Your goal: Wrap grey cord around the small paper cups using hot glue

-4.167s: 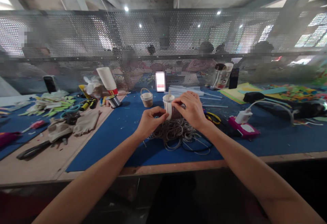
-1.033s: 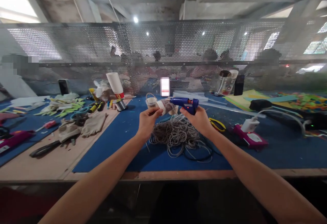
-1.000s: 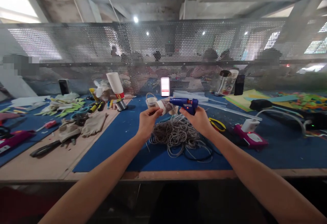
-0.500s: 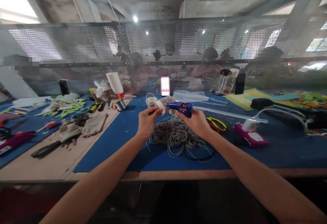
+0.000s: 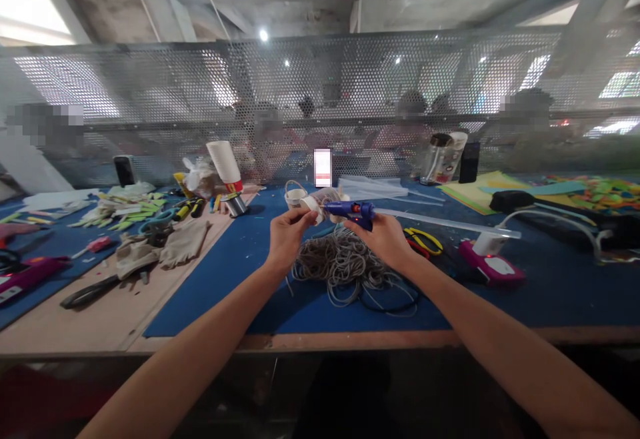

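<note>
Between its thumb and fingers my left hand point(image 5: 290, 235) pinches a small white paper cup point(image 5: 312, 203), tipped on its side and partly hidden by the fingers. My right hand point(image 5: 383, 235) is wrapped round a blue hot glue gun point(image 5: 347, 209), whose nozzle points left at the cup; whether they touch I cannot tell. From the gun's back a long clear glue stick point(image 5: 450, 222) runs out to the right. Below both hands lies a tangled heap of grey cord point(image 5: 345, 262). Behind the held cup stands another white cup with a looped handle point(image 5: 295, 194).
Yellow-handled pliers point(image 5: 425, 242) and a purple power strip with a plug point(image 5: 493, 269) lie to the right. Clear glue sticks point(image 5: 373, 187) and a lit phone point(image 5: 323, 167) are behind. Leftward are stacked paper cups point(image 5: 223, 161), gloves point(image 5: 184, 244) and scraps. A perforated metal screen point(image 5: 330, 79) closes the back.
The glue gun and my right hand have shifted very slightly left. My left hand keeps its pinch on the cup; everything else looks the same.
</note>
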